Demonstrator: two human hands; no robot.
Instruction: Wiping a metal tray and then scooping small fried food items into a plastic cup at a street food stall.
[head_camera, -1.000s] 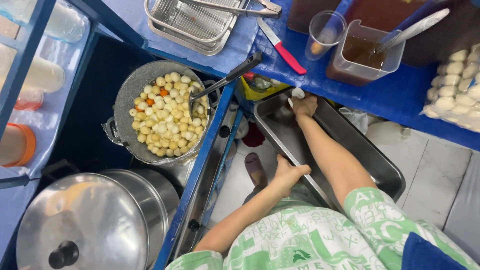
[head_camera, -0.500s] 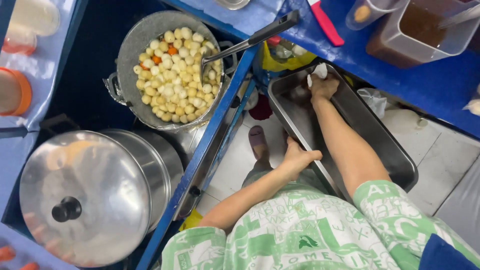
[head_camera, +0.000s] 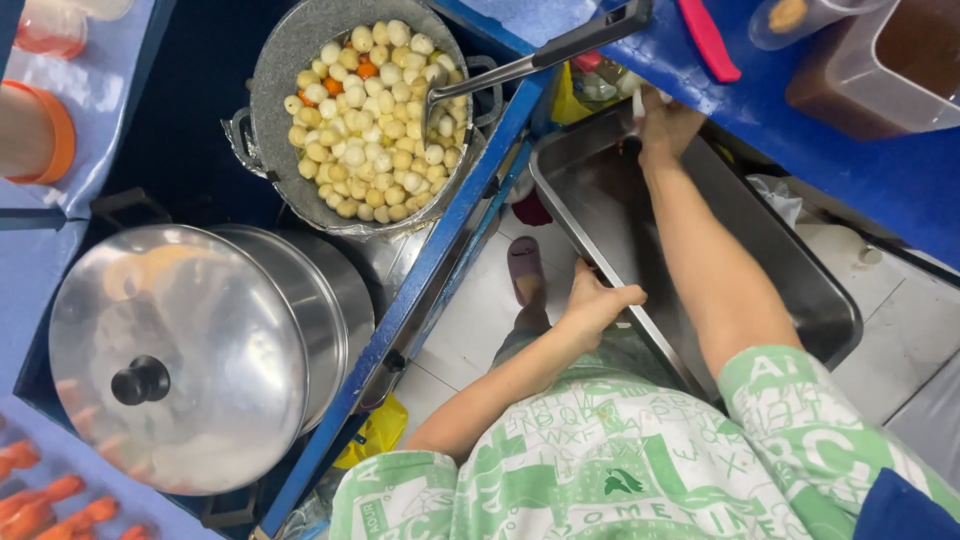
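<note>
Steel tray (head_camera: 800, 290) was held tilted below the blue counter (head_camera: 900, 170), its far end tucked under the counter edge, its near end toward the person's lap. Left hand (head_camera: 598, 305) was clenched over the tray's near long rim, thumb on top. Right hand (head_camera: 665, 125) reached into the far end of the tray, closed around something small and pale; what it was could not be made out, perhaps a cloth or sponge.

Tray judged rigid, thin-walled sheet metal, light for its bulk but awkward because long. Its surface looked wet or shiny, so probably slippery. The rolled rim gave the surest hold; a grip on two opposite rims would steady it better than one.

Nearby: pan (head_camera: 290, 60) of pale balls with a ladle (head_camera: 540, 60) resting in it, and a lidded steel pot (head_camera: 180, 350) to the left.
</note>
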